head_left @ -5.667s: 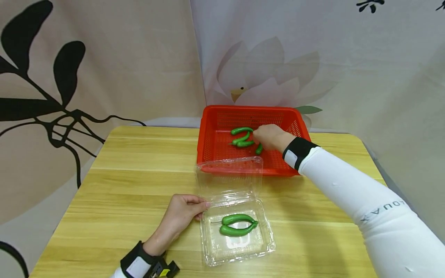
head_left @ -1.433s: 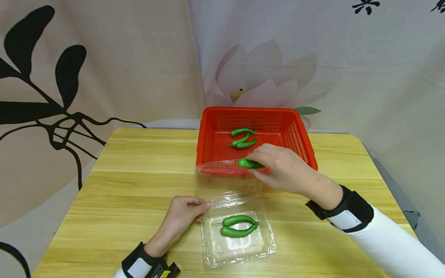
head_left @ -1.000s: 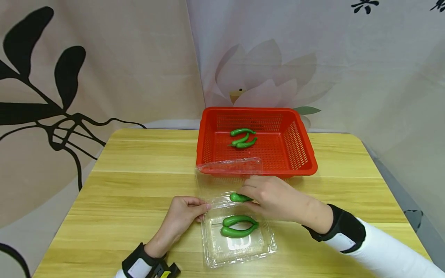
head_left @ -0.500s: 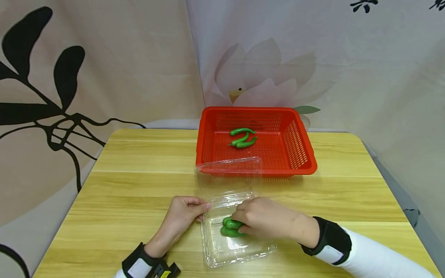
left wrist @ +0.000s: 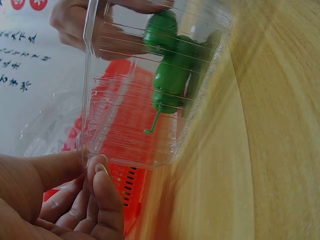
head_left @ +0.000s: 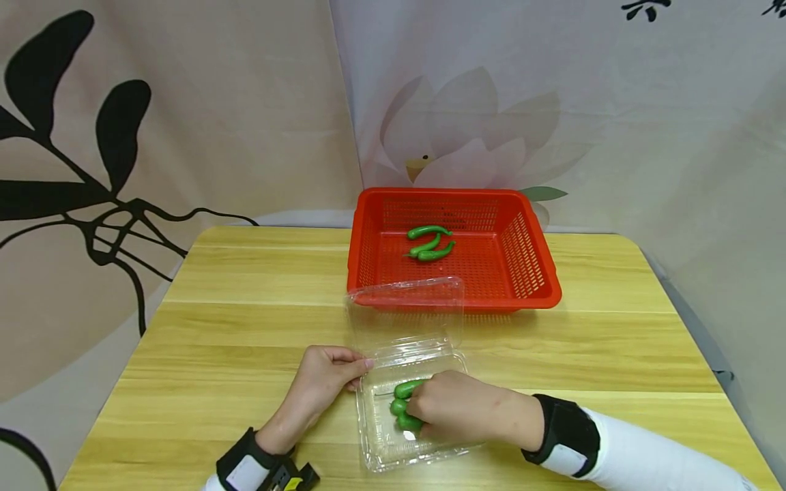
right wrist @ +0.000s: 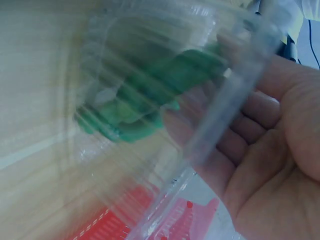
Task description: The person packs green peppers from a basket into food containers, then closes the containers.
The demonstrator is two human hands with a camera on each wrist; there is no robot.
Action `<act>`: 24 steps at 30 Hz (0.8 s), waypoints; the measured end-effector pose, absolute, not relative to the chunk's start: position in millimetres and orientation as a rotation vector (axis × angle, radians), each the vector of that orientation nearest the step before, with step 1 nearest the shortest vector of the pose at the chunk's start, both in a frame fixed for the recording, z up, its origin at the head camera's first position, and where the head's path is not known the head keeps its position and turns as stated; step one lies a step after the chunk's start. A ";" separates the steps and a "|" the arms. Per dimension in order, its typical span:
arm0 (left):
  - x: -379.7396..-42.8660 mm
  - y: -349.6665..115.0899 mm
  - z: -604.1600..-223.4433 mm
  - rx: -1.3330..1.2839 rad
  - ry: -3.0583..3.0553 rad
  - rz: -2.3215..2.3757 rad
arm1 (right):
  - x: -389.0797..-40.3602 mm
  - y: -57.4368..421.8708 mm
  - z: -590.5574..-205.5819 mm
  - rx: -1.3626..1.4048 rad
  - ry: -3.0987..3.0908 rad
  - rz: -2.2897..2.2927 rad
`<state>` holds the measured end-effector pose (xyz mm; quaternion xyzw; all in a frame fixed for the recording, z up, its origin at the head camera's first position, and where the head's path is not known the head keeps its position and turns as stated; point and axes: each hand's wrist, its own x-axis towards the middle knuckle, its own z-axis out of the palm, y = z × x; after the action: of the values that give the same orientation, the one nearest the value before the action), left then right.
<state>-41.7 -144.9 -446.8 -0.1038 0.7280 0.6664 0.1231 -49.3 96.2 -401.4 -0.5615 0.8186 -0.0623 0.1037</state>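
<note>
A clear plastic clamshell box [head_left: 376,458] lies with its lid up on the wooden table. My left hand [head_left: 325,378] pinches its left edge near the hinge, thumb and fingers meeting there in the left wrist view. Reaching into the tray, my right hand [head_left: 457,409] holds a green chili pepper [head_left: 409,422] low over the bottom, at the near side of two other chili peppers [head_left: 408,389]. Its fingers hide much of all three. Through the clear wall, the right wrist view shows the held pepper [right wrist: 172,75] at the fingertips, blurred.
Behind the box stands a red perforated basket [head_left: 522,286], with the box lid [head_left: 405,314] leaning at its front wall. Three green chili peppers [head_left: 436,254] lie in the basket. A printed cloth [head_left: 276,102] hangs behind the table.
My right hand has taken a chili pepper from the basket, carried it toward me and lowered it into the box beside the other two. The left hand keeps its place.
</note>
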 end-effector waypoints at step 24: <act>-41.3 -145.4 -446.9 -0.283 2.125 1.940 | -44.7 89.1 -414.7 -1.753 2.442 0.069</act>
<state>-41.3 -145.4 -446.9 -0.0971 0.7291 0.6659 0.1248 -44.7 89.1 -414.7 -0.5817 0.8103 0.0228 0.0675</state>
